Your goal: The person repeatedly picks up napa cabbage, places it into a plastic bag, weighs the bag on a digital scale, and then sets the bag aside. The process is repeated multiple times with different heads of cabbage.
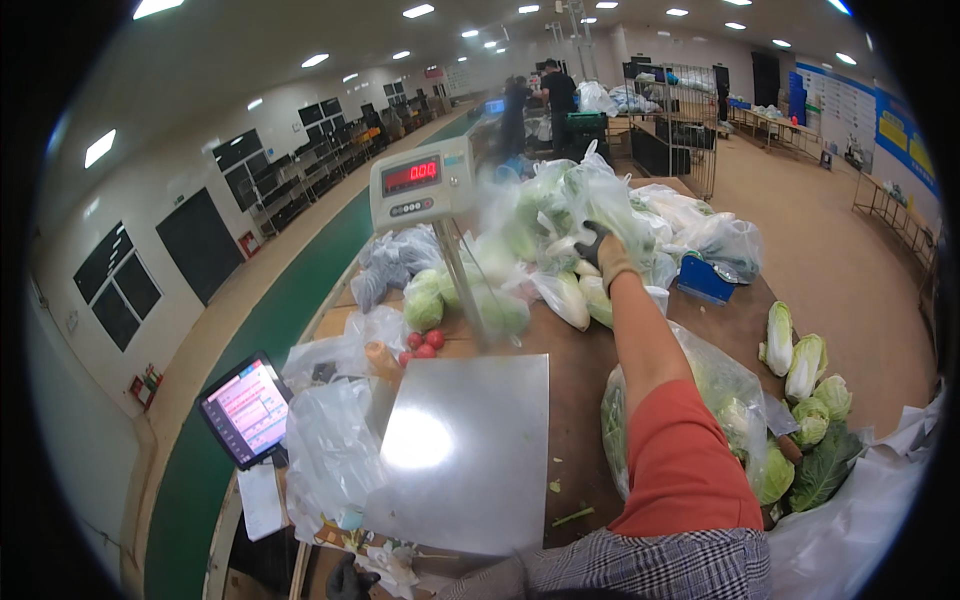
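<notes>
My right hand (600,251), in a dark-palmed glove with a tan cuff, reaches far forward to a heap of bagged vegetables (577,202); its fingers touch a clear plastic bag, and whether they grip it cannot be told. My left hand (350,579), in a dark glove, is low at the table's near edge beside crumpled white plastic scraps (390,566); its fingers look partly curled. Between the hands lies the bare metal plate of a weighing scale (480,450), with its lit display head (424,184) on a post behind. Red round vegetables (426,345) and green cabbages (424,300) lie behind the plate.
A touchscreen (247,411) and clear plastic bags (334,435) are at the left. A blue tape dispenser (705,279) stands at the right edge. Loose cabbages (810,420) and a large bag of vegetables (720,382) lie right of my arm. Two people (556,97) stand far back.
</notes>
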`<state>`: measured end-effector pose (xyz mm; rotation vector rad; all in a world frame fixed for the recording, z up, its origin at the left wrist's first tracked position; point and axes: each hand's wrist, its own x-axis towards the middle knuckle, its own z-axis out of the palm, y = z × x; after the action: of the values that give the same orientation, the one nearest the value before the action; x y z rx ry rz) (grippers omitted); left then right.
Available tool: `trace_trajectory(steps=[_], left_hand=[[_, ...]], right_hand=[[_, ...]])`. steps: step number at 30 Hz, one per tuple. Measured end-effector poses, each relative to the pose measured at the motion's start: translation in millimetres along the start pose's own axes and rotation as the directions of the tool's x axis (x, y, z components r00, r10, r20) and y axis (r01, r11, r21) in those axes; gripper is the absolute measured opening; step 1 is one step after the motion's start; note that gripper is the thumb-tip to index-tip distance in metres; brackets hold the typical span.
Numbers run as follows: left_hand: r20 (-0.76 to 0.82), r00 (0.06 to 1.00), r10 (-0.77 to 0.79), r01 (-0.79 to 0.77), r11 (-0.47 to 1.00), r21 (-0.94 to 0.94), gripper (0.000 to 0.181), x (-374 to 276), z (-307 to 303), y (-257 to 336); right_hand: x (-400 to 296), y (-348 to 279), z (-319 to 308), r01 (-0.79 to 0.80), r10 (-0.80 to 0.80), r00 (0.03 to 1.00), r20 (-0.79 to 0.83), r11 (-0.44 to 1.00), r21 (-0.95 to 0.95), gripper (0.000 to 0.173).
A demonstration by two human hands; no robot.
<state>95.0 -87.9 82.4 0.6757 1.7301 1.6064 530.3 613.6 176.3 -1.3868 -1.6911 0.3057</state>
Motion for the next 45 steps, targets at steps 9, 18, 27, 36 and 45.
trace_trajectory(steps=[9,18,27,36,45], left_hand=[[-0.140,0.925,0.354,-0.312,0.916,0.254,0.047,136.8,-1.4,-12.6],[-0.328,0.933,0.148,0.269,0.319,0.909,0.112,260.3,25.3,-4.2],[-0.204,0.872,0.444,-0.202,0.708,0.676,0.038,347.5,-50.2,-109.6],[-0.128,0.849,0.513,0.083,0.110,0.990,0.076,381.4,-67.0,-82.7],[0.515,0.738,0.435,-0.568,0.813,0.127,0.031,301.8,4.4,68.2]], right_hand=[[-290.8,-142.0,-1.4,-0.415,-0.263,0.689,0.676,0.621,0.665,0.031],[-468.6,-167.0,-7.8,-0.548,-0.065,0.648,0.759,0.653,0.523,0.031],[-502.5,-243.1,4.4,-0.243,-0.111,0.721,0.684,0.884,0.400,0.032],[-539.9,-276.8,24.9,-0.551,0.159,0.641,0.751,0.776,0.306,0.029],[-541.5,-316.2,38.2,-0.480,0.100,0.639,0.763,0.827,0.294,0.029]])
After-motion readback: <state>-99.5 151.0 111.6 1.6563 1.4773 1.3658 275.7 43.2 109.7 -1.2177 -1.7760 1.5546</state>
